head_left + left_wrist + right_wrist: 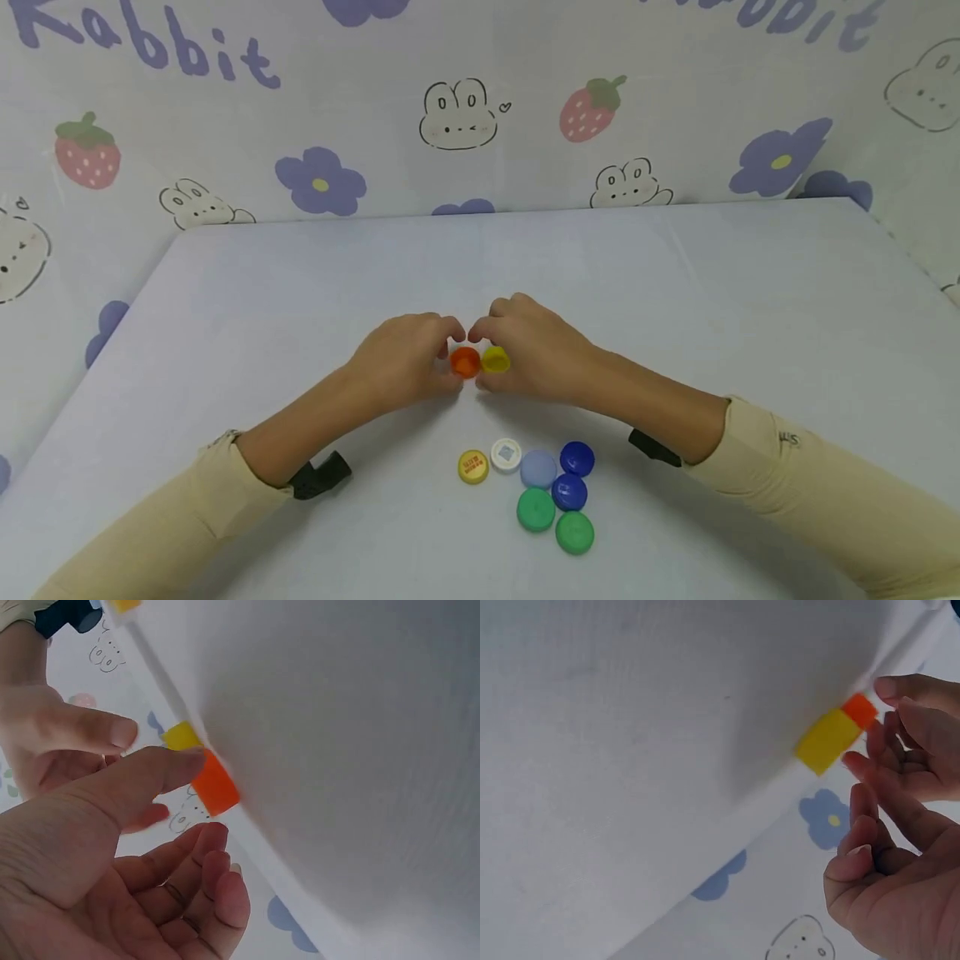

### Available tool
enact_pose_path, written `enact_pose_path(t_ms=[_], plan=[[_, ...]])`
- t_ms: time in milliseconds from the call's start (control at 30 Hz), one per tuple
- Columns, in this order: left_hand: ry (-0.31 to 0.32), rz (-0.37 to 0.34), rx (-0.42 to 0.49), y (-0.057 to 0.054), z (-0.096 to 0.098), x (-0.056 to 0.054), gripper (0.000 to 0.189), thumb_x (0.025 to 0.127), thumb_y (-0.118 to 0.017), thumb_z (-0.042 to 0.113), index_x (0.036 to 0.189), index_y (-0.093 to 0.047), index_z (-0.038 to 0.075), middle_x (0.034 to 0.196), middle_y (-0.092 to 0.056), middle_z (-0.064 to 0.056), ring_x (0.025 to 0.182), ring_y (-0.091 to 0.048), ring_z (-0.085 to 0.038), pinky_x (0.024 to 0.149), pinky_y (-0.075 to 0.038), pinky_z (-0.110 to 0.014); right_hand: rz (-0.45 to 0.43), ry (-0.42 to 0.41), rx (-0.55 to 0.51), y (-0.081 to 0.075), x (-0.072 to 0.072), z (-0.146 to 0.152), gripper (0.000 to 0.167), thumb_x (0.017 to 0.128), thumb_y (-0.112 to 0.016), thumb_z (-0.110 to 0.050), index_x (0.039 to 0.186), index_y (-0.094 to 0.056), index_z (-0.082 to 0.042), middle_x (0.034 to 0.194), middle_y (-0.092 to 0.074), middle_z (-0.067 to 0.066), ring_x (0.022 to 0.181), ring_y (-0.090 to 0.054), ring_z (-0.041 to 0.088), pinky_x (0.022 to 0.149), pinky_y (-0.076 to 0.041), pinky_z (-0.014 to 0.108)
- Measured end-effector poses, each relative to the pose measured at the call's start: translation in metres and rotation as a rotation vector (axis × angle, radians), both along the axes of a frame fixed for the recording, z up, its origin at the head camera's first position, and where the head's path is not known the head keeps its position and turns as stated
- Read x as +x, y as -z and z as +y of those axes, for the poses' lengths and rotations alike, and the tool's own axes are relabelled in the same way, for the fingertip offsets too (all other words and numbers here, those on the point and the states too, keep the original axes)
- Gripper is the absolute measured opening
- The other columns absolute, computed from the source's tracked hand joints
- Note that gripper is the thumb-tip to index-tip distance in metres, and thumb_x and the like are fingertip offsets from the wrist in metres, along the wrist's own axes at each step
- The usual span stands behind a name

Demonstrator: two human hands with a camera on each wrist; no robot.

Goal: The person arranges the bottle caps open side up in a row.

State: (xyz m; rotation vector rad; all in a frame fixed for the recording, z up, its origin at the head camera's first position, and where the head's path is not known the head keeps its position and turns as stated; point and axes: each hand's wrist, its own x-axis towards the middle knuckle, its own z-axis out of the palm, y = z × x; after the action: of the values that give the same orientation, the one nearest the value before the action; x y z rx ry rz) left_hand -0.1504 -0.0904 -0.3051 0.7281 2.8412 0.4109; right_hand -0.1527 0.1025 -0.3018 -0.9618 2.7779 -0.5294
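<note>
An orange cap point(465, 362) and a yellow cap point(495, 359) stand side by side on the white table, their hollow sides upward in the head view. My left hand point(403, 360) arches loosely around the orange cap's left side; in the left wrist view its thumb overlaps the cap point(216, 784) and its other fingers bend below it. On the other side, my right hand point(542, 354) curves about the yellow cap, with a fingertip right at that cap's edge point(827, 742) in the right wrist view. Both hands have spread, relaxed fingers, and their fingertips nearly meet behind the caps.
Nearer me lie a printed yellow cap point(473, 467), a white cap point(506, 456), a light blue cap point(538, 469), two dark blue caps point(577, 459) and two green caps point(536, 509), clustered together. A patterned cloth point(510, 175) with rabbits and flowers hangs behind the table.
</note>
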Motion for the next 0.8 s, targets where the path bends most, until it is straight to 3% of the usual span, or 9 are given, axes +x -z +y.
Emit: enact_pose_path(t_ms=[133, 233, 433, 633, 800], plan=[[0.015, 0.06, 0.004, -0.003, -0.001, 0.01, 0.041, 0.086, -0.083, 0.02, 0.123, -0.069, 0.008, 0.098, -0.069, -0.004, 0.087, -0.063, -0.02, 0.077, -0.054, -0.031, -0.073, -0.021, -0.063, -0.008, 0.019, 0.013, 0.021, 0.087, -0.083, -0.02, 0.107, -0.077, -0.013, 0.101, -0.066, 0.001, 0.102, -0.056, 0.021, 0.086, -0.051, 0.034], [0.06, 0.114, 0.024, -0.007, 0.001, 0.022, 0.032, 0.087, -0.082, 0.018, 0.116, -0.071, 0.009, 0.098, -0.069, -0.003, 0.088, -0.063, -0.02, 0.077, -0.054, -0.031, -0.111, -0.065, -0.091, -0.011, 0.035, 0.025, 0.01, 0.089, -0.08, -0.014, 0.098, -0.076, -0.016, 0.096, -0.066, -0.005, 0.1, -0.058, 0.02, 0.085, -0.051, 0.034], [0.207, 0.1, 0.075, -0.012, 0.008, 0.054, 0.012, 0.089, -0.081, 0.02, 0.096, -0.074, 0.013, 0.089, -0.064, 0.002, 0.081, -0.056, -0.015, 0.071, -0.049, -0.026, -0.115, -0.133, -0.136, -0.014, 0.069, 0.044, 0.014, 0.088, -0.079, -0.011, 0.093, -0.074, -0.023, 0.091, -0.062, -0.016, 0.092, -0.054, 0.011, 0.08, -0.051, 0.029], [0.344, 0.041, 0.105, -0.01, 0.014, 0.084, 0.01, 0.087, -0.082, 0.023, 0.093, -0.076, 0.016, 0.085, -0.061, 0.009, 0.075, -0.05, -0.007, 0.064, -0.044, -0.02, 0.106, -0.217, -0.165, 0.003, 0.1, 0.056, 0.018, 0.081, -0.088, -0.021, 0.088, -0.071, -0.024, 0.086, -0.057, -0.018, 0.08, -0.045, 0.003, 0.07, -0.044, 0.021], [0.387, 0.047, 0.101, -0.003, 0.02, 0.098, 0.014, 0.086, -0.083, 0.029, 0.095, -0.077, 0.02, 0.09, -0.063, 0.013, 0.076, -0.051, -0.005, 0.065, -0.044, -0.018, 0.288, -0.242, -0.165, 0.019, 0.116, 0.054, 0.028, 0.074, -0.092, -0.021, 0.083, -0.066, -0.024, 0.075, -0.05, -0.02, 0.07, -0.032, 0.003, 0.063, -0.032, 0.017]])
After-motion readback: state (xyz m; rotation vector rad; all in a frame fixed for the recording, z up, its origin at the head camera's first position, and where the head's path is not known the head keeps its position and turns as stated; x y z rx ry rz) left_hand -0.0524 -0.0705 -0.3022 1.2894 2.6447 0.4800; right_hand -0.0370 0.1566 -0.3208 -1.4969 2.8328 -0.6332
